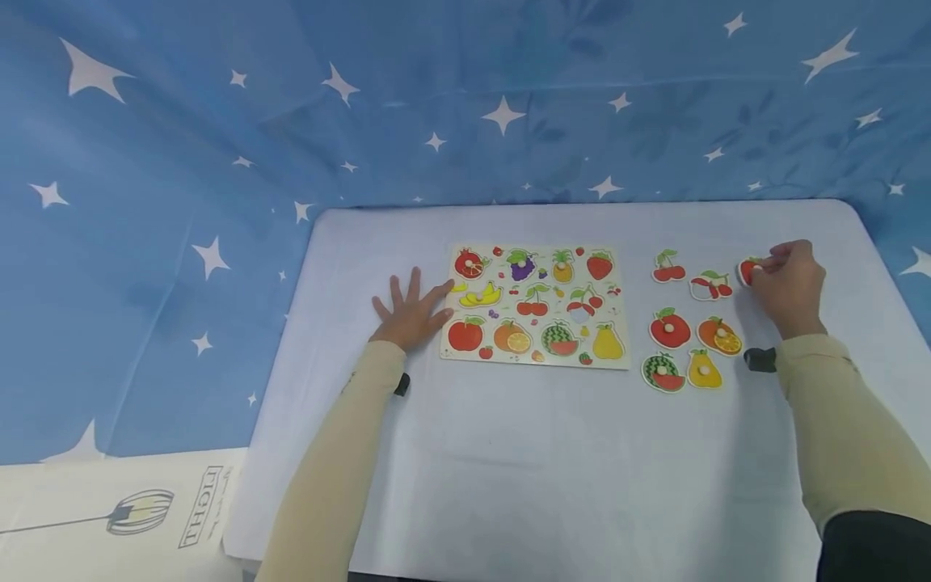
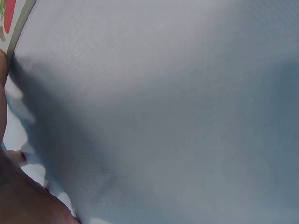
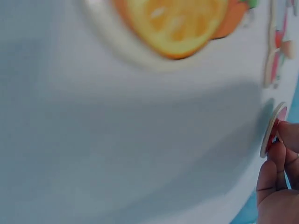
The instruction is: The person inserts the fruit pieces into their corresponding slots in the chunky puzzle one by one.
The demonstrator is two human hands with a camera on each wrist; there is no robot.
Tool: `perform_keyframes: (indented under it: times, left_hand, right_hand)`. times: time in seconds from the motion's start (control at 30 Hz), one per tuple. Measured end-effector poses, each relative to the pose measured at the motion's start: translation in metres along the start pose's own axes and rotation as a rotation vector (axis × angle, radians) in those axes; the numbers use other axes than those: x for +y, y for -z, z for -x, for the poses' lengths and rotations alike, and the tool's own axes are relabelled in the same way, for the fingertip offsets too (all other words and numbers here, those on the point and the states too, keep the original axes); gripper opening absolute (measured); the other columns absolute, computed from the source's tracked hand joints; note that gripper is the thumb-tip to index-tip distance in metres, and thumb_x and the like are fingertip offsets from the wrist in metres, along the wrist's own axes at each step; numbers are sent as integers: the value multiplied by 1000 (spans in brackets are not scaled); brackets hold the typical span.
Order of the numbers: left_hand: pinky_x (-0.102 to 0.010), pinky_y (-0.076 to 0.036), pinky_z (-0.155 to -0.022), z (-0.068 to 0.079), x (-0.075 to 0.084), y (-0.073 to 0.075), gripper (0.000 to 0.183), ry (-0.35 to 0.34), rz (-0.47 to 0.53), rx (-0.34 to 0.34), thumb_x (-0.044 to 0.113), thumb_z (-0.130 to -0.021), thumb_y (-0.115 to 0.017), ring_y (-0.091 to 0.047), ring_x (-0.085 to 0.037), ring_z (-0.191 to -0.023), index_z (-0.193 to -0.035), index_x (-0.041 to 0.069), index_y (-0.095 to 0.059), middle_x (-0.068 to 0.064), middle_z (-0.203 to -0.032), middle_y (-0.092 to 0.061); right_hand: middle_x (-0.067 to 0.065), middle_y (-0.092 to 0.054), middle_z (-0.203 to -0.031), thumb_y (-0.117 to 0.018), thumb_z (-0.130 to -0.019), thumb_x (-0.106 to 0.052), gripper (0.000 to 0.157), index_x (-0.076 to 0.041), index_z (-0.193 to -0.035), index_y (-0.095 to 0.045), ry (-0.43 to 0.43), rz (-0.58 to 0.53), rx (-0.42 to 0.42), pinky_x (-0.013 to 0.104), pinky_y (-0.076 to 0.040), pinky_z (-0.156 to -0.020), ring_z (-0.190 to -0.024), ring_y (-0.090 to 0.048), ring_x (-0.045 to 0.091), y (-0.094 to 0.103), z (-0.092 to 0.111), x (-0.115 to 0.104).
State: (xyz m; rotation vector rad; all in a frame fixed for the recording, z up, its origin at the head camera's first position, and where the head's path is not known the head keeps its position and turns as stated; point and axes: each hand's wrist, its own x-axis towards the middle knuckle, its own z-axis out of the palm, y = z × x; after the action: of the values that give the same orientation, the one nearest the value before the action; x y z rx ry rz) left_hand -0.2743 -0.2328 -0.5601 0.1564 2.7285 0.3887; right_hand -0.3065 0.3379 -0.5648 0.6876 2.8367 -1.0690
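In the head view, a fruit puzzle board [image 1: 534, 357] lies flat on the white table. My left hand [image 1: 410, 317] is spread at the board's left edge, with the thumb and index finger touching it. At the right, my right hand [image 1: 791, 283] pinches a red strawberry puzzle piece [image 1: 747, 271]; the right wrist view shows the piece [image 3: 273, 130] tilted, its knob hidden by the fingers. Nearby lie loose knobbed pieces: cherries [image 1: 668, 267], a red-and-white fruit [image 1: 709, 285], an apple [image 1: 669, 330], an orange [image 1: 720, 335], a watermelon [image 1: 662, 374] and a pear [image 1: 704, 370].
A white cloth covers the table [image 1: 524, 485]. Behind it hangs a blue curtain [image 1: 436, 97] with white stars. At the lower left is a cream cloth [image 1: 80, 517] with a printed lamp drawing. Knobs show on the pomegranate [image 1: 470, 263], grapes and pineapple in the board.
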Motion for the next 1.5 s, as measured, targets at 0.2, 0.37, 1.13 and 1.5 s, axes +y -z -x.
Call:
perform_keyframes:
  times: [0.2, 0.37, 1.13, 1.5]
  left_hand:
    - [-80, 5, -118, 0, -2, 4, 71, 31, -14, -27, 55, -109, -51, 19, -51, -158, -172, 40, -21, -14, -178, 15]
    - [-80, 6, -117, -3, -4, 1, 71, 25, 1, -32, 56, -109, -51, 20, -52, -158, -172, 40, -22, -14, -178, 15]
    - [-78, 8, -118, -3, 1, -3, 70, 13, -1, -30, 58, -109, -49, 22, -50, -158, -172, 42, -21, -11, -178, 17]
    - [-77, 9, -119, 0, 0, 2, 72, 10, 10, -27, 59, -109, -49, 23, -49, -158, -172, 43, -19, -11, -178, 18]
  right_hand:
    - [31, -52, -133, -59, -107, -9, 39, 7, -137, -38, 97, -16, 15, 51, -51, -103, -114, -53, 41, -6, 1, -37]
    - [28, -54, -130, -61, -107, -11, 35, 3, -132, -41, 154, -31, -30, 38, -52, -87, -111, -54, 38, -19, 6, -61]
    - [26, -59, -107, -66, -102, 1, 27, 2, -117, -44, 455, -84, -177, 52, -49, -83, -98, -59, 41, -107, 39, -128]
    - [24, -56, -102, -62, -104, -2, 22, 1, -114, -43, 454, -13, -182, 52, -48, -83, -93, -55, 40, -125, 44, -138]
